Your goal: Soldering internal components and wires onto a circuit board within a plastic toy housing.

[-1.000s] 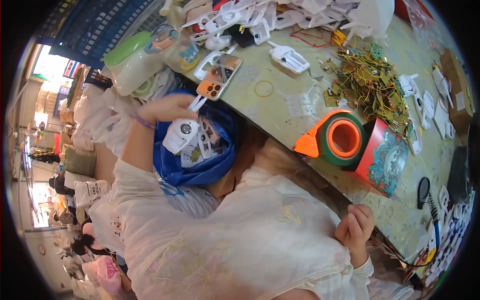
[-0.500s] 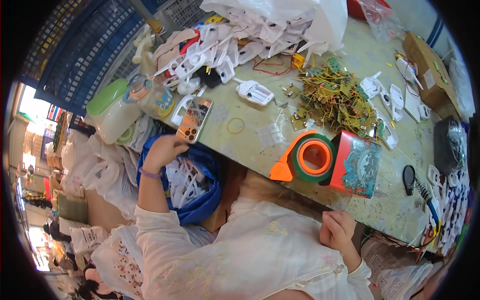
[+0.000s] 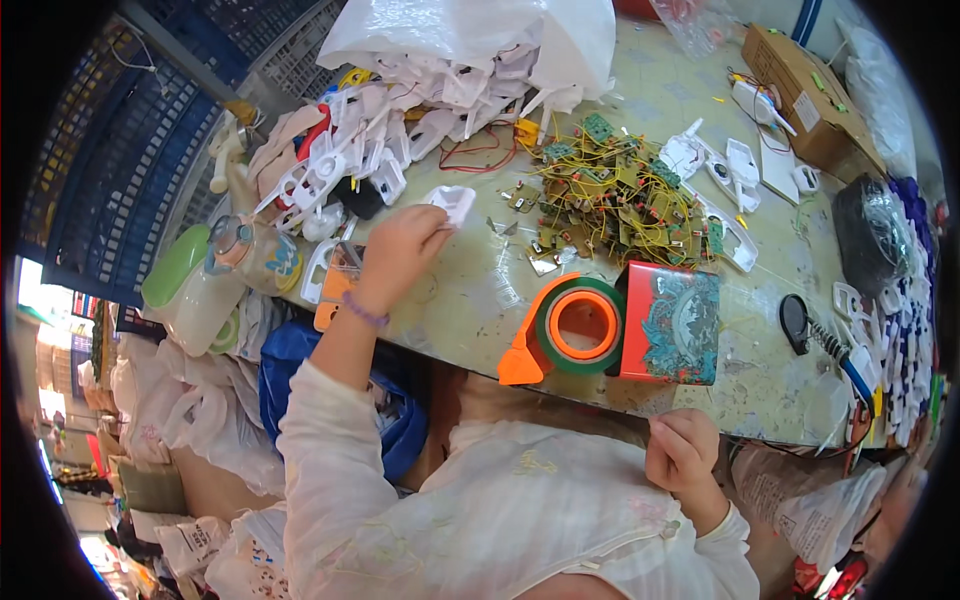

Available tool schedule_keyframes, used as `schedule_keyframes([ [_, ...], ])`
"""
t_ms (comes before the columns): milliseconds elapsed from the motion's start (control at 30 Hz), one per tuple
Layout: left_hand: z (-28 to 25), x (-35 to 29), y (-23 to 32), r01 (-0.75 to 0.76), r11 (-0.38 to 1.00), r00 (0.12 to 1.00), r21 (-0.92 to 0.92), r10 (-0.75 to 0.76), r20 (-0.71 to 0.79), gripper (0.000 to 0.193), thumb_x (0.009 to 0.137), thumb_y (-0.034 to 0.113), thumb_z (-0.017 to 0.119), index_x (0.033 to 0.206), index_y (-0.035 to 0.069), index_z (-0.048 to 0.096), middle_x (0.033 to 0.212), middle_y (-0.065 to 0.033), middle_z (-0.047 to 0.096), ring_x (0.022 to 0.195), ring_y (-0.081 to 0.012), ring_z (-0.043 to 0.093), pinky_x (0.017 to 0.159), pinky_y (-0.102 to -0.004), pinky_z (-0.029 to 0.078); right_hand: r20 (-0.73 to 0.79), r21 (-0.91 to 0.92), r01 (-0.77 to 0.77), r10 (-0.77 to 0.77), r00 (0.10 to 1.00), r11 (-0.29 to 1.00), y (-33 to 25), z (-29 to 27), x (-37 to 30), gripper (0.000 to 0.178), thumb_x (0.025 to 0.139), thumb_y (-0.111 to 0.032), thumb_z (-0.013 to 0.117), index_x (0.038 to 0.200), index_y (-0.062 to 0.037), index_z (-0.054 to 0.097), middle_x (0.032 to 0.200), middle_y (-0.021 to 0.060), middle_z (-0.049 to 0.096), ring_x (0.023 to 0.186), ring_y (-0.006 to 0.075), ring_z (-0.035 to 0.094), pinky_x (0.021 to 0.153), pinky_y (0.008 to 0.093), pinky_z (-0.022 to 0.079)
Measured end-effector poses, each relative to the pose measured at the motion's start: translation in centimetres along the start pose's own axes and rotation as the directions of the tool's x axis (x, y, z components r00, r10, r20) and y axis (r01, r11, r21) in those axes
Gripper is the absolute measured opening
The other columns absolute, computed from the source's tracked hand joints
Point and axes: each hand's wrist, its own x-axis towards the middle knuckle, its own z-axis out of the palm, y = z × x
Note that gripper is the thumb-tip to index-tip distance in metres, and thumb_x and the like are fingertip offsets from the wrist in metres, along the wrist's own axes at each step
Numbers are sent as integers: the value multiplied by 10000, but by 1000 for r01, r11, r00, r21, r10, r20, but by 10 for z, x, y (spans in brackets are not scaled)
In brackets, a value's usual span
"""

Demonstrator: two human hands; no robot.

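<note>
My left hand (image 3: 408,248) reaches over the table, its closed fingers gripping the near end of a white plastic casing half (image 3: 452,205) that is hollow inside. Under my left wrist a phone with an orange back (image 3: 328,312) lies at the table edge, partly covered by my arm. Below it hangs a blue bag (image 3: 288,352); its contents are mostly hidden by my forearm. My right hand (image 3: 684,450) is curled closed in front of the table's near edge, with nothing visible in it. A heap of small circuit boards with yellow wires (image 3: 620,195) lies right of the casing half.
An orange tape dispenser (image 3: 520,362) and a red patterned box (image 3: 668,325) stand near the front edge. More white casings (image 3: 440,125) pile up at the back left under a white sack. A black-ended tool with a coiled spring (image 3: 800,325) and a cardboard box (image 3: 810,105) are on the right.
My left hand has moved from above the blue bag, up and right onto the table, and now grips the casing half. The view has shifted; my right hand stays curled by the edge.
</note>
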Motion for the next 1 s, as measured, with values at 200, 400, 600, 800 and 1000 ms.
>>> schedule_keyframes([
  [200,-46,-15,88,189,281,948,-941,-300,101,237,812,-38,676,1032,-11,593,993,-58,645,914,-142,626,830,-276,500,47,117,-81,75,996,990,5,4,44,358,691,15,681,1043,-30,629,913,114,634,717,263,622,590,332,503],
  [400,-32,-22,145,-93,579,975,-810,-112,-192,319,693,17,811,951,22,624,1016,-103,602,920,-204,613,772,-299,477,109,152,-120,105,989,981,7,47,113,355,742,-58,697,1082,-63,593,1065,95,605,981,298,574,847,399,465],
  [600,2,-36,162,-24,725,990,-688,-77,-116,303,685,44,801,949,17,655,975,-121,629,822,-243,644,711,-331,508,338,-158,188,-125,933,969,37,32,121,208,692,-168,658,880,-103,599,962,30,632,1001,223,558,939,461,413],
  [800,-3,-47,138,-168,868,986,-468,145,-84,288,622,155,814,805,41,624,967,-129,651,827,-293,628,787,-381,489,593,-189,372,-196,781,909,51,27,110,157,691,-153,606,833,-92,578,893,19,610,941,195,576,1007,465,382],
  [1000,6,-7,163,-42,835,977,-549,150,154,601,692,192,771,1224,28,545,1120,-164,609,1026,-328,575,928,-407,429,584,-189,366,-195,788,911,40,28,108,184,667,-144,614,841,-82,614,818,12,579,884,188,565,998,457,387],
])
